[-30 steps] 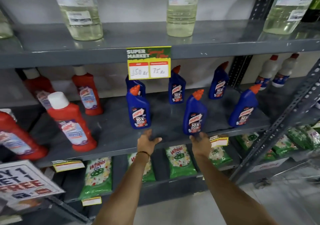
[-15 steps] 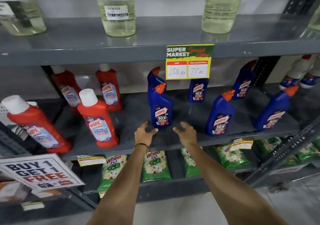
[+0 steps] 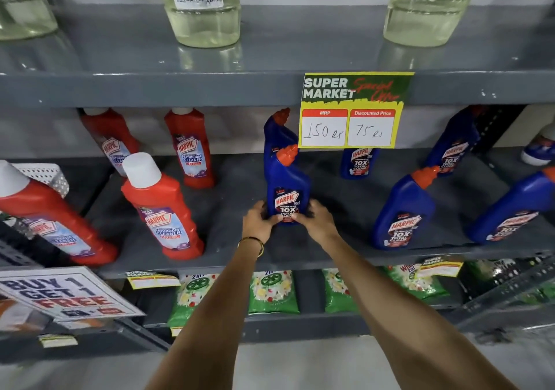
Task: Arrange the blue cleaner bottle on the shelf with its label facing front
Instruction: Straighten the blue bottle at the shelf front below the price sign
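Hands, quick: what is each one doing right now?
Left hand: closed on the blue cleaner bottle, at its base.
Right hand: closed on the same bottle's base, opposite side.

Both hands clasp the base of an upright blue Harpic bottle (image 3: 286, 188) on the grey shelf (image 3: 234, 257), left hand (image 3: 259, 221) and right hand (image 3: 319, 220) on either side, its label facing front. Red Harpic bathroom cleaner bottles (image 3: 163, 209) stand to the left.

Grey metal shelf (image 3: 231, 257), blue cleaner bottles (image 3: 286, 191), red bottles (image 3: 163, 209)
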### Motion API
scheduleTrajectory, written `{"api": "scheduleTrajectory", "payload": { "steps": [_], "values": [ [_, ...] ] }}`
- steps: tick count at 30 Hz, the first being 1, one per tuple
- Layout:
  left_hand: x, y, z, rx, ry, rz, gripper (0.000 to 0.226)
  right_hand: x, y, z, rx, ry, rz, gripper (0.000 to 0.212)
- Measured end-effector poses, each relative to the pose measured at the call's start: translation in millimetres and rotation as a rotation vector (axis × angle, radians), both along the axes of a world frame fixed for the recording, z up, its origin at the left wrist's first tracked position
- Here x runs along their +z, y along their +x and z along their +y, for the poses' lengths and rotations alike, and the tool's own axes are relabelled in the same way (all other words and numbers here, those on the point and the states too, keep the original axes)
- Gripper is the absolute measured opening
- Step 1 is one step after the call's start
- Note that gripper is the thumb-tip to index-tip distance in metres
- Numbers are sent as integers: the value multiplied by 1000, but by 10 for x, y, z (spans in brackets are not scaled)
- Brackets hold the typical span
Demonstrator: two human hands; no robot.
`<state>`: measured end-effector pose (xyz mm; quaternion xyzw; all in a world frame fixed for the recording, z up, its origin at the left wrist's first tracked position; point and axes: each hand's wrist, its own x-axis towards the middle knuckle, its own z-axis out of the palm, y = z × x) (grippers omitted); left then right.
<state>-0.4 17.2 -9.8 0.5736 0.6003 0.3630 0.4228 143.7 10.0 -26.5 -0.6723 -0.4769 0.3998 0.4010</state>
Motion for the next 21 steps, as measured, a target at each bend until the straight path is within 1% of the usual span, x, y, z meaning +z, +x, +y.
{"api": "scheduleTrajectory", "payload": {
  "steps": [3,11,17,21],
  "values": [
    [-3,-18,-73,9,1,12,41,13,-7,-88,8,9,-11,49],
    [-7,-105,-377,-22,10,64,47,-6,-55,-445,-5,51,-69,45],
    [-7,-143,-553,-15,-11,30,46,-21,-77,-617,-7,61,-117,41],
    [8,-156,-588,-26,-23,47,45,-26,-83,-651,-7,54,-122,41]
  ]
}}
